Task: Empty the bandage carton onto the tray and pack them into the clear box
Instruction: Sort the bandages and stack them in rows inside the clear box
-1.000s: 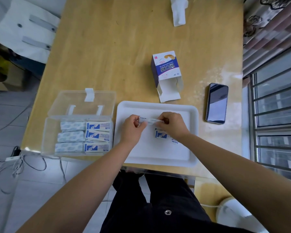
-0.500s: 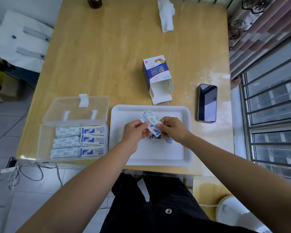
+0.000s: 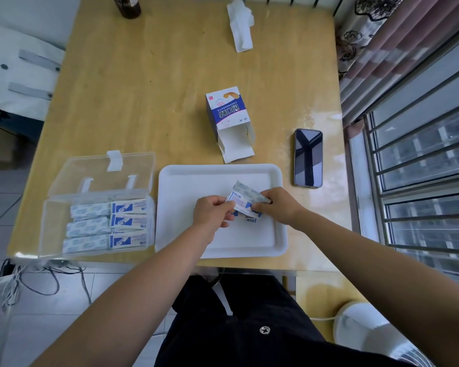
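Over the middle of the white tray, our left hand and right hand meet on a small stack of wrapped bandages. Our left hand pinches the stack's left end between the thumb and curled fingers. Our right hand grips the other end, fingers curled round it, so the stack sits tilted between the two hands. Just beneath it a few loose bandages lie flat on the tray, partly hidden by our fingers. We cannot tell how many there are, nor whether the stack touches them.

Just beside the tray on the left, the clear box stands open, its lid tipped back toward the far side. Inside it, packed bandages lie in three rows, their blue-printed ends toward the tray.

Past the tray's far rim the bandage carton lies on the wooden table, its open flaps pointing at the tray. A dark phone lies face up near the tray's far right corner. Farther off, a crumpled white tissue and the base of a dark bottle sit by the table's far edge. Cables tangle on the floor at left.
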`<action>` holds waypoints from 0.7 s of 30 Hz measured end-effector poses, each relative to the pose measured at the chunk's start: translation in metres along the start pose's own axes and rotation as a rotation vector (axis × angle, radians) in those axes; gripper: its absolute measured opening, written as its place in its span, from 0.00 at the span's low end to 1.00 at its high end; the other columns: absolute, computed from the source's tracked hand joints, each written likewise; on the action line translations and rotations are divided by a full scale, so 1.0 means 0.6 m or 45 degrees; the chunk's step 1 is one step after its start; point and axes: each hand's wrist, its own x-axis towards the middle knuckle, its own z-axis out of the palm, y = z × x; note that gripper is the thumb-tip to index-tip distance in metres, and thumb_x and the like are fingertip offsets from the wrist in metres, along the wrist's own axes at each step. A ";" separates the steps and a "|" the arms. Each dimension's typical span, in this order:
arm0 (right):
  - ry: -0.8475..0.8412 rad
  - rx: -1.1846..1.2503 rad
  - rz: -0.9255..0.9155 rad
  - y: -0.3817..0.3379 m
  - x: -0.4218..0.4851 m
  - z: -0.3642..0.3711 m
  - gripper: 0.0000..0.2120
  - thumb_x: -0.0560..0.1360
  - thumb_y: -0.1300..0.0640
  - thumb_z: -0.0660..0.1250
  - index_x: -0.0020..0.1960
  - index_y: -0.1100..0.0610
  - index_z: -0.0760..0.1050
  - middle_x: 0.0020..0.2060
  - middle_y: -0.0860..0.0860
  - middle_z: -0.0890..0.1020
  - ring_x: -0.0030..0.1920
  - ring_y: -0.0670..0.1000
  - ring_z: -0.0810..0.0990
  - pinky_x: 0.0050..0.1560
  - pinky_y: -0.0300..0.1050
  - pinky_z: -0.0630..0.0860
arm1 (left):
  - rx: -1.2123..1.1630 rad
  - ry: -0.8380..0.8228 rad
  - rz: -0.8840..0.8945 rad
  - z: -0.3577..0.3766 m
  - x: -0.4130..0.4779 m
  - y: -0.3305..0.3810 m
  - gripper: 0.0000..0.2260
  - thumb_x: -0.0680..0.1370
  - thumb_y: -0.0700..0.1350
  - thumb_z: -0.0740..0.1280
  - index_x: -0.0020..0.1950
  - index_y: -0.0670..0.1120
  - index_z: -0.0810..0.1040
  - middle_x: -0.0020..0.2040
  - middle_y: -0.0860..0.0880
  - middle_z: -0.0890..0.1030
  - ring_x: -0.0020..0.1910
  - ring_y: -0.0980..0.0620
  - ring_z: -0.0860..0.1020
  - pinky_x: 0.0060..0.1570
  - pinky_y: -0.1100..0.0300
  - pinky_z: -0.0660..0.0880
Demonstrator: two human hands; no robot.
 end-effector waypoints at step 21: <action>0.101 -0.102 -0.104 -0.018 -0.007 -0.010 0.15 0.79 0.51 0.62 0.49 0.60 0.81 0.33 0.57 0.74 0.31 0.50 0.67 0.33 0.42 0.63 | 0.383 -0.025 -0.052 -0.058 0.002 0.000 0.04 0.75 0.40 0.67 0.42 0.41 0.80 0.34 0.46 0.82 0.29 0.51 0.78 0.29 0.62 0.71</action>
